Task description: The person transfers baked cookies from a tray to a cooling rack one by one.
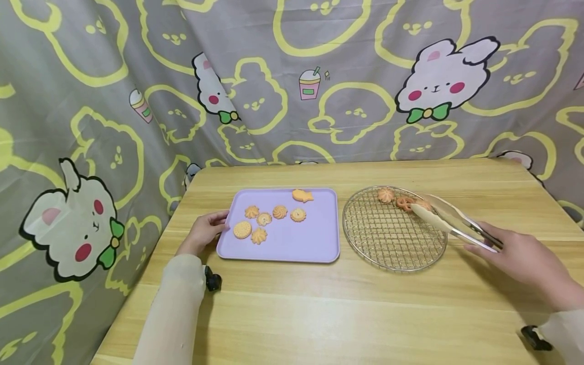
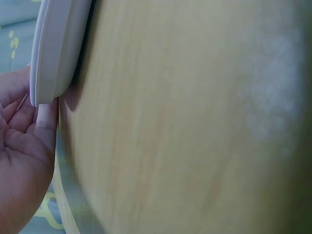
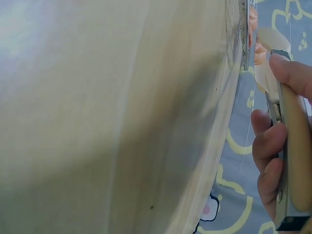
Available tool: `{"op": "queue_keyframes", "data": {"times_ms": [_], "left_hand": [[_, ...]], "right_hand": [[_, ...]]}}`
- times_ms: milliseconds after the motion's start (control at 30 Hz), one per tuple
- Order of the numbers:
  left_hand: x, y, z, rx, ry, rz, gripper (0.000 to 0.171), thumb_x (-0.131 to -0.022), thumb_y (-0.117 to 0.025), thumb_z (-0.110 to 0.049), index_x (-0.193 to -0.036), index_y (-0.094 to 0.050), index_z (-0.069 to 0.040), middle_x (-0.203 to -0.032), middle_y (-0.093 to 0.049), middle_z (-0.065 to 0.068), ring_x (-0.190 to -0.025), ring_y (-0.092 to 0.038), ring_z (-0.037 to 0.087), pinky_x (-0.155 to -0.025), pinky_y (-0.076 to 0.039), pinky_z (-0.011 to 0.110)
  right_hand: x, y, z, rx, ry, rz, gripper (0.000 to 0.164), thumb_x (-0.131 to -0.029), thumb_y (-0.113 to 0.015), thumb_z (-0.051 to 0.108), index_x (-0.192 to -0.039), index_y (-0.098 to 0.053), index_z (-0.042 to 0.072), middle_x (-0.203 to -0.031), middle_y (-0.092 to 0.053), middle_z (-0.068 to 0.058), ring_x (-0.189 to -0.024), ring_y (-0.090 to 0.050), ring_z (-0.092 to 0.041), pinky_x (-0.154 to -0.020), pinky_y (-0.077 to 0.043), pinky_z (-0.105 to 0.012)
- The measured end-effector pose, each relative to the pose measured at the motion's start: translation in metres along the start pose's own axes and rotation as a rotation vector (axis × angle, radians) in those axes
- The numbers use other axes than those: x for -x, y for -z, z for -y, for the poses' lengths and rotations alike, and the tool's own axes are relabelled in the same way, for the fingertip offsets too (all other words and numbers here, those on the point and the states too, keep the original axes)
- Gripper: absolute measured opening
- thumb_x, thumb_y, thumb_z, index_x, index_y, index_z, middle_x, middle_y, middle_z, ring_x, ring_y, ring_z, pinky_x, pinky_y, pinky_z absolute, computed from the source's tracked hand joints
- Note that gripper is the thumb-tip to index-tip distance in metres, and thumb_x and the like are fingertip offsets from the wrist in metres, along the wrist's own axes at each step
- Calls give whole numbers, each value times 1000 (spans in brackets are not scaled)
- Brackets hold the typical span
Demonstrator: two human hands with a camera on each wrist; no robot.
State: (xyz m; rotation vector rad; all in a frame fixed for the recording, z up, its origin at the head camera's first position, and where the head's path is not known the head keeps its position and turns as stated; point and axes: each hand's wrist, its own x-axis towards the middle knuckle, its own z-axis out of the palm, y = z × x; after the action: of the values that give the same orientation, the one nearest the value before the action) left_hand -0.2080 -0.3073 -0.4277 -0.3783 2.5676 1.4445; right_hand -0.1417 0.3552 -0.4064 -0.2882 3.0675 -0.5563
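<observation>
At the left edge of a lilac tray (image 1: 315, 243), my left hand (image 1: 203, 232) grips the rim, seen closely in the left wrist view. Several cookies lie on the tray, among them a round cookie (image 1: 243, 230), a swirled cookie (image 1: 280, 212) and a fish-shaped cookie (image 1: 302, 195). My right hand (image 1: 524, 256) holds tongs (image 1: 474, 230) by their handles. The tong tips are spread over the far right of a round wire rack (image 1: 388, 238), around a cookie (image 1: 423, 204) that they partly hide. A pretzel-shaped cookie (image 1: 404, 203) and a flower-shaped cookie (image 1: 386, 194) lie left of it.
Tray and rack sit side by side on a wooden table (image 1: 319, 309), a narrow gap between them. Behind and to the left hangs a patterned grey curtain (image 1: 274, 116). A black device is strapped at each wrist.
</observation>
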Motion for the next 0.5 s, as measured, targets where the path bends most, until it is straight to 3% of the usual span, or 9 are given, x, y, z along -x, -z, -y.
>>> {"op": "queue_keyframes", "data": {"times_ms": [400, 500], "left_hand": [[0, 0, 0, -5, -1, 3, 47, -94, -58, -4, -140, -50, -9, -127, -56, 16, -109, -53, 23, -76, -48, 23], [0, 0, 0, -8, 3, 2, 47, -94, -59, -4, -140, -49, -9, -128, -56, 15, -109, -53, 23, -76, -48, 23]], "right_hand": [[6, 0, -6, 11, -28, 32, 80, -85, -66, 51, -138, -43, -5, -76, -56, -18, -65, -49, -33, -58, -41, -54], [7, -1, -6, 16, -33, 39, 81, -85, -65, 52, -138, -43, -5, -75, -56, -15, -64, -49, -31, -57, -42, -52]]}}
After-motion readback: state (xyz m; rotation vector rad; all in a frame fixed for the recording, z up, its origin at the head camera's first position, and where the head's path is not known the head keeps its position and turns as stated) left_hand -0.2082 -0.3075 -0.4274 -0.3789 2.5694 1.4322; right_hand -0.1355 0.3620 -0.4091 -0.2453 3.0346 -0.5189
